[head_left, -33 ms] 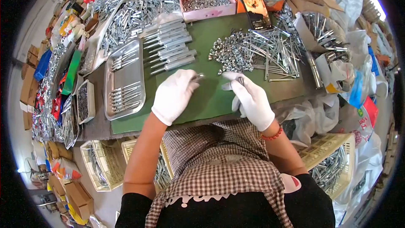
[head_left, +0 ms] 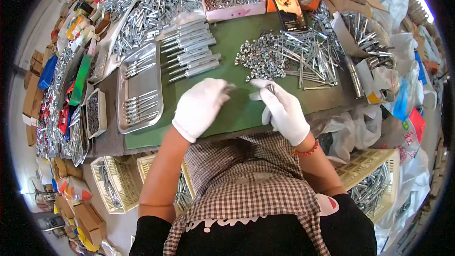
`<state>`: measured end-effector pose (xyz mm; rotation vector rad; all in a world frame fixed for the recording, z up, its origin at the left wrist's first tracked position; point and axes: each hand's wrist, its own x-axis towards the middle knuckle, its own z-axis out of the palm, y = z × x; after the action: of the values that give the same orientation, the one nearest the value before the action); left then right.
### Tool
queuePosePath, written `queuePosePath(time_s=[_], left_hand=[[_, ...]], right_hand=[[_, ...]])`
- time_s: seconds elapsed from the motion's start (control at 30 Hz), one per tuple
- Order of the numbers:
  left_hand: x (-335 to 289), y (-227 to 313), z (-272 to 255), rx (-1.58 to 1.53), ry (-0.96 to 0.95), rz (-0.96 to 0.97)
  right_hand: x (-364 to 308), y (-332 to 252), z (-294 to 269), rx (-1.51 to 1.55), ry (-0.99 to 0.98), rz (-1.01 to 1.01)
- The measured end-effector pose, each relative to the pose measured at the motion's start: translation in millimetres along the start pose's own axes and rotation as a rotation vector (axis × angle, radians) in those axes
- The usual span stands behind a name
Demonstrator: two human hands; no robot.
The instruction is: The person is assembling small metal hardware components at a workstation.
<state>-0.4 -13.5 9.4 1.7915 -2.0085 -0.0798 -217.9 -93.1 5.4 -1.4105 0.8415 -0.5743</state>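
Observation:
Both hands wear white gloves and hover over the green mat (head_left: 227,114). My left hand (head_left: 201,109) is closed, its fingertips pinching a small metal piece (head_left: 229,86) that is blurred. My right hand (head_left: 286,114) is curled, with a slim metal piece (head_left: 271,88) showing between thumb and fingers; its exact kind I cannot tell. Just beyond the right hand lie a heap of small shiny metal nuts or cones (head_left: 258,58) and a pile of long thin bolts (head_left: 313,59). Past the left hand, a row of metal sleeves with rods (head_left: 192,59) is laid out side by side.
A steel tray (head_left: 159,99) at left holds assembled rods. Behind stand a pink box (head_left: 234,14) of small parts, a phone (head_left: 287,7) and a large heap of metal sleeves (head_left: 161,12). An open carton of parts (head_left: 348,35) is at right. Plastic crates (head_left: 116,185) sit below the table edge.
My left hand has shifted slightly to the right, and its fingertips have turned a little. The right hand has barely moved.

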Motion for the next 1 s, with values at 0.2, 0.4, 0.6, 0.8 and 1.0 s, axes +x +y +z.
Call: queuePosePath(time_s=[0.2,0.4,0.6,0.8,1.0], left_hand=[[7,37,-13,0.018,-0.134,0.087],[-5,28,-4,-0.127,-0.071,0.058],[-9,31,-1,-0.141,-0.021,0.056],[-10,33,5,-0.203,0.018,-0.004],[-10,34,8,-0.199,0.055,-0.021]], right_hand=[[6,-5,-11,0.058,-0.062,0.089],[8,-2,-12,-0.282,-0.116,0.03],[5,6,-15,-0.367,-0.023,-0.083],[4,6,-15,-0.327,-0.007,0.006],[3,9,-13,-0.285,0.012,-0.14]])
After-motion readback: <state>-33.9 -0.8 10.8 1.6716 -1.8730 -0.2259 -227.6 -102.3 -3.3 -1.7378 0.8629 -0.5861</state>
